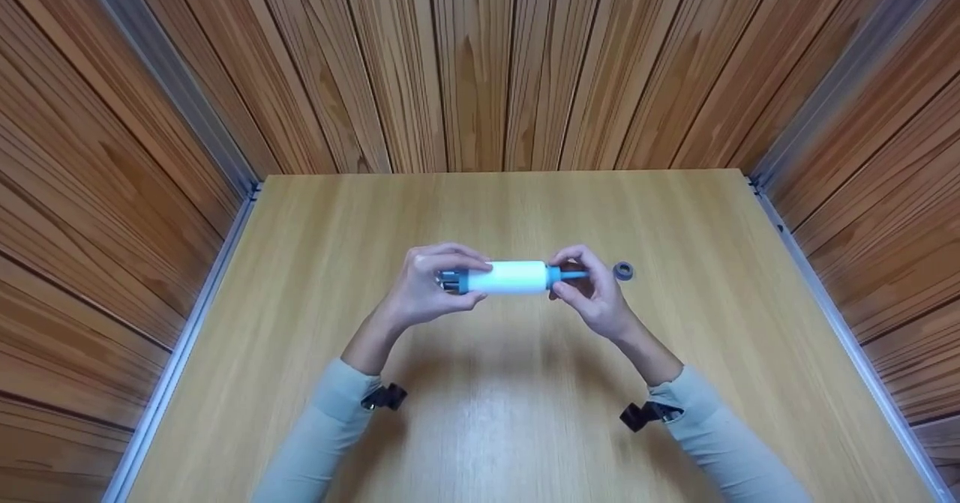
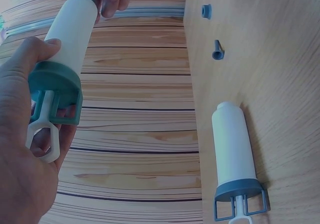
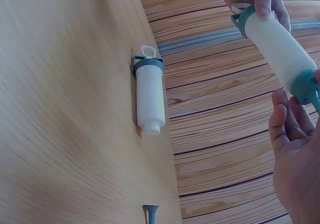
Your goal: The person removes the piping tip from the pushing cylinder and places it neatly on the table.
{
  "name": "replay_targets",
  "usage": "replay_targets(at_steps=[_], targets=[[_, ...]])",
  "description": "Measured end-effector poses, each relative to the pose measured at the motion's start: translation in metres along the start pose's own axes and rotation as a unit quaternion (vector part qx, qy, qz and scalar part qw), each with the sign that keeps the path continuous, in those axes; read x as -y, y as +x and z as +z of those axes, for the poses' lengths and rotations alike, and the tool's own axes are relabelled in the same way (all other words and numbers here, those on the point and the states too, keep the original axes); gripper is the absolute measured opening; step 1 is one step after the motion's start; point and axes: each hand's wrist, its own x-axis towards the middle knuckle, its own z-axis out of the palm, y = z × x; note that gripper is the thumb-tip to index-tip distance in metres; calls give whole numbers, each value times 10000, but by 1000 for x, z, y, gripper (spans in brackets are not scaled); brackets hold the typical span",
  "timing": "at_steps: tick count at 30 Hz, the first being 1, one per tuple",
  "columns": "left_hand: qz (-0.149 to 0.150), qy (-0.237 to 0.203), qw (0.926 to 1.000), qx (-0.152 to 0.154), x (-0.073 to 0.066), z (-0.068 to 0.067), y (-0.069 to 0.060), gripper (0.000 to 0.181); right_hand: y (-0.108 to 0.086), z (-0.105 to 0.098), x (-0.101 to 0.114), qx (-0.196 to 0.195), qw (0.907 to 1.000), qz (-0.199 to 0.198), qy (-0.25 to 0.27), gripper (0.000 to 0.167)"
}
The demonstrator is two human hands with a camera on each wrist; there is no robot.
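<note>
Brown wood planks make up the walls (image 1: 472,76) beyond and to both sides of the held tube (image 1: 514,278), and a paler wood worktop (image 1: 510,214) spreads below it. The held tube itself is white with teal ends, raised off the worktop and lying between the hands, its long axis running from the person's left to their right. Below the held tube, a 2nd tube (image 2: 235,149) rests on its side on the worktop, its bare narrow spout pointing the same way as the held tube's nozzle end.

The left hand (image 1: 420,289) grasps the held tube at its plunger end, thumb on the white body; the right hand (image 1: 600,304) pinches the opposite end. Both touch the held tube, so neither is nearer; the nozzle end belongs to the right hand's side.

On the held tube's left end sits a teal collar (image 2: 55,79) with a white pull loop (image 2: 56,141); on its right end, a teal nozzle (image 3: 302,86). Past that end, down on the worktop, lie a loose nozzle (image 2: 218,51) and, farther along, 1 small ring (image 1: 622,270).
</note>
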Motion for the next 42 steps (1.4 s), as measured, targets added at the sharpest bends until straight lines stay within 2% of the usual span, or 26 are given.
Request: replay_targets(at_steps=[15,31,42], targets=[[106,-73,9999,-45,1,0,0,29,2,2,0,-199,9989,339,-263,20],[-21,-93,10000,1,0,-1,-1,28,3,4,0,-73,10000,3,-5,30],[-27,-100,9999,-90,1,0,-1,27,4,3,1,-198,9993,151,-274,30]])
